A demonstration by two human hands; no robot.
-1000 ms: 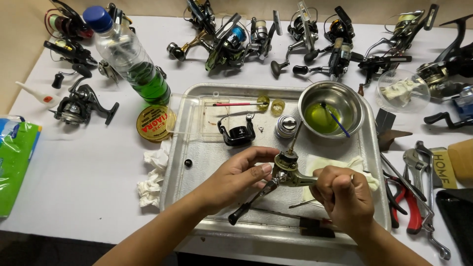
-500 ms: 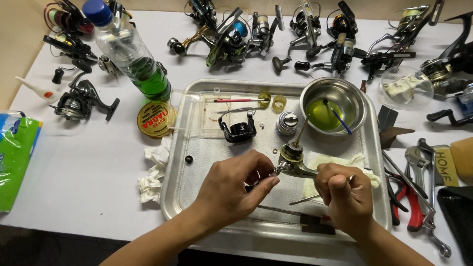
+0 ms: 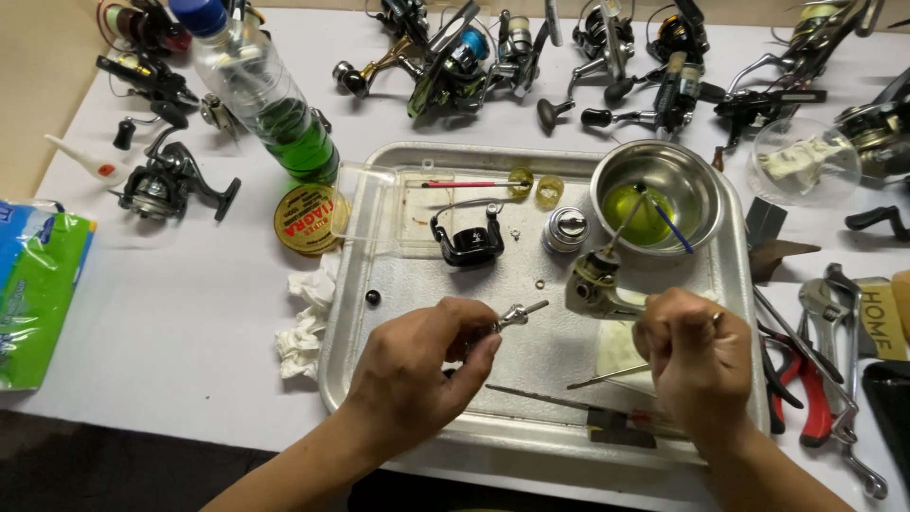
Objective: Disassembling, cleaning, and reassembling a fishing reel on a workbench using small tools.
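A white table (image 3: 190, 313) is carrying a metal tray (image 3: 353, 313), a green-and-blue packet (image 3: 38, 289) lying at its left edge (a round yellow tin (image 3: 309, 218) sitting nearer); the right hand (image 3: 697, 356) is gripping the olive reel body (image 3: 595, 286), the left hand (image 3: 417, 365) pinching a small metal handle piece (image 3: 519, 314) over the tray

- round flat tin (image 3: 310, 218), yellow lid with a red printed label, lying on the table just left of the metal tray (image 3: 531, 441), beside the bottle's base.
- clear plastic bottle (image 3: 258, 87), blue cap, green liquid in its lower part, tilted at upper left; no label visible on it.
- soft green-and-blue pack (image 3: 36, 294) at the left edge, partly cut off.
- tan card label (image 3: 882, 320) with dark lettering at the right edge, just beside the pliers (image 3: 806, 379).
- no screens in view.
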